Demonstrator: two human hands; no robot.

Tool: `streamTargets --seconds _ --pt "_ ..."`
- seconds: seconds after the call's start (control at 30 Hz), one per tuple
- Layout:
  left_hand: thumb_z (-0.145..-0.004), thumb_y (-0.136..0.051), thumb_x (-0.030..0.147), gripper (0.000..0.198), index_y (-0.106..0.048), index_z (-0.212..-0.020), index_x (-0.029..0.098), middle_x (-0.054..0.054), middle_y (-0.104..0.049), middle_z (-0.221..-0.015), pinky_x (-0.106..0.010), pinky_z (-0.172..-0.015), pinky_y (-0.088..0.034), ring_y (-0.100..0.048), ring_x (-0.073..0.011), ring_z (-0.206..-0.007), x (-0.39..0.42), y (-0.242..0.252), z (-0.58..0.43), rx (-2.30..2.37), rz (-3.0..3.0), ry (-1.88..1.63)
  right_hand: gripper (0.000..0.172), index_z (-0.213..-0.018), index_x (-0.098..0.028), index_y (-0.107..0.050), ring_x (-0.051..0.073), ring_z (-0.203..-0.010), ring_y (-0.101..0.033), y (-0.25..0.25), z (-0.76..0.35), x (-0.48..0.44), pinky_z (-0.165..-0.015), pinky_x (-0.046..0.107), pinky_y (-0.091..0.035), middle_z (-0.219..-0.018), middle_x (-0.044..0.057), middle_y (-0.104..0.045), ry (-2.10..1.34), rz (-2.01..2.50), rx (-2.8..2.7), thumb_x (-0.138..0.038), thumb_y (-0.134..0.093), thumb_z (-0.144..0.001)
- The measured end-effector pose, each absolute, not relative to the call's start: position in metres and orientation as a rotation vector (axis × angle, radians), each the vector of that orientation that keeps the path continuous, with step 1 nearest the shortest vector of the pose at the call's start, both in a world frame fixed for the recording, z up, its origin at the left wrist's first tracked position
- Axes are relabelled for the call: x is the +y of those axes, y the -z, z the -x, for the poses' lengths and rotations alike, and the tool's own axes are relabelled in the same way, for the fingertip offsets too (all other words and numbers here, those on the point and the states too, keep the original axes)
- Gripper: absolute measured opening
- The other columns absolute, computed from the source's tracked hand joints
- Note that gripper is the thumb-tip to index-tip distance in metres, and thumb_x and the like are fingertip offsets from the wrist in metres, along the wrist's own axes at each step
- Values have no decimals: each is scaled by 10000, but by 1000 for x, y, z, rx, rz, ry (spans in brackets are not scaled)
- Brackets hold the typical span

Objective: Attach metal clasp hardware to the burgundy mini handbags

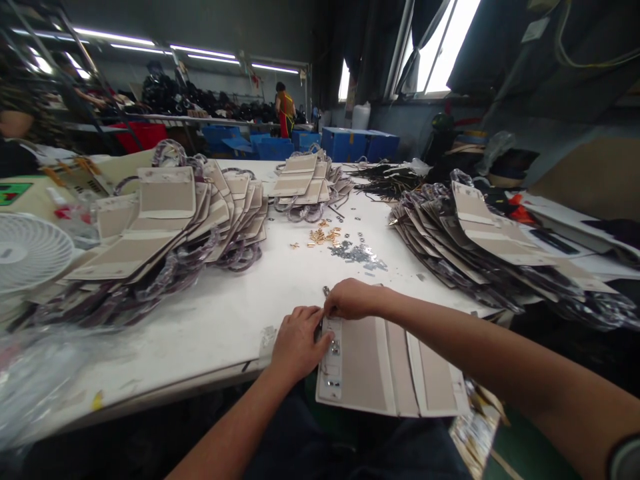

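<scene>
A beige folded bag panel (363,367) hangs partly over the table's front edge, toward my lap. Along its left side runs a pale strip with small metal fittings (335,347) on it. My left hand (297,343) grips that left edge, thumb on the strip and fingers beyond it. My right hand (353,299) is closed in a pinch at the panel's upper left corner; what its fingertips hold is hidden. A small metal piece (326,291) shows just beyond those fingers. Flat grey metal plates (357,253) and gold-coloured fittings (324,236) lie loose farther up the table.
Stacks of similar beige panels stand at the left (165,200), at the back (300,180) and at the right (480,227). Black strips (385,180) lie behind. A white fan (30,253) and clear plastic (45,373) are at far left. One person (285,110) stands in the background.
</scene>
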State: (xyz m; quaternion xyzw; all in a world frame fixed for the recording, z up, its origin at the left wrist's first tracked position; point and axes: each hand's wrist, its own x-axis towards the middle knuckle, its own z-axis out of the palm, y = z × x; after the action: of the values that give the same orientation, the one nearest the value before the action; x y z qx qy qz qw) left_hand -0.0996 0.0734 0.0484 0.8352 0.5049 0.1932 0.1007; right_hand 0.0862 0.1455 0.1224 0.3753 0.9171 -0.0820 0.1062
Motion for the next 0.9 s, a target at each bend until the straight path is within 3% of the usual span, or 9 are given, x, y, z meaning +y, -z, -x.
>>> streamTargets --seconds 0.23,0.7,0.8,0.9 --pt "-910 -669 329 410 -651 -1302 212 -74 -662 -1345 -432 -1035 -441 -541 -281 -1258 75 -46 100 1485 -2463 -569 265 -1107 -327 -826 240 -883 -734 -127 -80 146 -719 289 -444 -985 51 -815 189 -1074 2663 -251 -666 -909" --pt "-918 -659 368 459 -646 -1345 202 -84 -656 -1378 -435 -1048 -427 -530 -291 -1268 77 -47 100 1442 -2413 -554 195 -1075 -279 -821 195 -895 -683 -90 -119 125 -763 271 -431 -1055 27 -756 474 -1312 2910 -281 -708 -916" --pt "-898 -661 350 470 -650 -1344 202 -94 -647 -1390 -444 -1089 -402 -512 -301 -1294 80 -46 98 1431 -2329 -588 224 -1123 -301 -810 191 -875 -689 -83 -122 113 -744 272 -430 -1052 31 -746 409 -1462 2901 -299 -690 -934" --pt "-838 -685 320 553 -638 -1373 189 -116 -640 -1400 -460 -1140 -367 -493 -325 -1323 77 -57 96 1484 -2161 -569 186 -1049 -296 -820 196 -890 -701 -80 -120 100 -750 272 -438 -1034 33 -748 419 -1546 2913 -289 -662 -951"
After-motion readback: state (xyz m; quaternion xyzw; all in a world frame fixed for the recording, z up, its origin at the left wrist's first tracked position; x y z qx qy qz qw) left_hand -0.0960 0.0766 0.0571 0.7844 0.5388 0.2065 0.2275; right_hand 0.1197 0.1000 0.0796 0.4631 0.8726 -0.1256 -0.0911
